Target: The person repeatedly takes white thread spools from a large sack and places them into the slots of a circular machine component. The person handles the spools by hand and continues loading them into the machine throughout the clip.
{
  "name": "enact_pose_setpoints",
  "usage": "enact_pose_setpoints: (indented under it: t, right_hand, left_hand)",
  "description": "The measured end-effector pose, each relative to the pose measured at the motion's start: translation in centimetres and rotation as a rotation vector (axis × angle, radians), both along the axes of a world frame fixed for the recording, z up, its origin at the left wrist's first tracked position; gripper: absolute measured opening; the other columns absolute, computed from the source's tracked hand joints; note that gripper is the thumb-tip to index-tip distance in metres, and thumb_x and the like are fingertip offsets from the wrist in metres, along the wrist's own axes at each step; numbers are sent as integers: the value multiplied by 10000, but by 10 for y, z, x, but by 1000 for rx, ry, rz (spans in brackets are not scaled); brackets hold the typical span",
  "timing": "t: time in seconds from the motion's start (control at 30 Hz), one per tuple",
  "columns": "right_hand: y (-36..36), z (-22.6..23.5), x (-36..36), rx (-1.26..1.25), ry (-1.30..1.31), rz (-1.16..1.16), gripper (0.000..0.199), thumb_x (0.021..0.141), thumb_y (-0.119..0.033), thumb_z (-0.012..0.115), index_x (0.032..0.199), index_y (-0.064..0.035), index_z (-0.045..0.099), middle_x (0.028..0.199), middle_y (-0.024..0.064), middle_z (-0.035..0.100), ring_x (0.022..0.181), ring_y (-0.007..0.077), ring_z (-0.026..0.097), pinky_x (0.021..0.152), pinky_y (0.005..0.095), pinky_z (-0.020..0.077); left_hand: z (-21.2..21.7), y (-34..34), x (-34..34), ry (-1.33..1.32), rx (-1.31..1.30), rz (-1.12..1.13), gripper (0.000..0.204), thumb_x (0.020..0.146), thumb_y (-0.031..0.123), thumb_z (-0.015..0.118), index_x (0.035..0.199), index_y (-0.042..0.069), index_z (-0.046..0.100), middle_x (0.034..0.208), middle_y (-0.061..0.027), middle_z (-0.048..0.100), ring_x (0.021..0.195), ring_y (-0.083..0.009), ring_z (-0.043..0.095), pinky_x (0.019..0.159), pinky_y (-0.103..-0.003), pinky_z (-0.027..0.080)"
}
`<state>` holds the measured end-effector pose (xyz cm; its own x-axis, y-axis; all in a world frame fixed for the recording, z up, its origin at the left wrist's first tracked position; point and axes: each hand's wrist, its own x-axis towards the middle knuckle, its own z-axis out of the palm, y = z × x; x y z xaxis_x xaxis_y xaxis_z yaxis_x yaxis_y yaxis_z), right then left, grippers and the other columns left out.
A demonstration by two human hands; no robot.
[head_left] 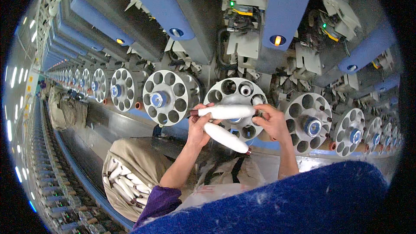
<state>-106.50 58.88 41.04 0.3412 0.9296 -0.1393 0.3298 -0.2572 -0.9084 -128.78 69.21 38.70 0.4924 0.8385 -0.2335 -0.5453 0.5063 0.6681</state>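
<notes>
Two white yarn bobbins lie across my left hand (198, 131), which is closed on their dark red tube ends. The upper yarn bobbin (227, 112) is nearly level, and the lower yarn bobbin (226, 138) slants down to the right. My right hand (274, 124) has its thumb and forefinger bent in at the right end of the upper bobbin; any thread there is too fine to make out. Just behind both hands stands a round, holed bobbin magazine (213, 90), partly hidden by the bobbins. One of its upper holes holds a tube (245, 90).
At the lower left, a beige cloth sack (113, 151) holds several white bobbins (125, 186). More round magazines (165, 97) line the machine on both sides, one (308, 121) close to my right hand. Blue machine housings (277, 17) overhang the row. Another sack (65, 110) stands farther left.
</notes>
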Motion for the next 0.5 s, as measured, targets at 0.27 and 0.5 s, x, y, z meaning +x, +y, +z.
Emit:
enact_pose_setpoints:
  t: [0.27,0.5]
  right_hand:
    - [0,-61,-23,450,-110,-217,260,718,-117,707,962,-49,652,741,84,528,659,230,557,591,312,435]
    - [-5,-91,-44,522,581,-507,158,897,-179,523,863,-26,505,781,59,481,611,135,449,571,247,392]
  left_hand:
    - [-3,-8,6,126,-58,-12,181,866,77,540,1019,100,446,1076,-128,529,994,-306,564,760,-485,557]
    - [5,-40,49,381,172,16,239,870,58,550,1090,69,458,1051,-77,494,935,-198,552,720,-353,568]
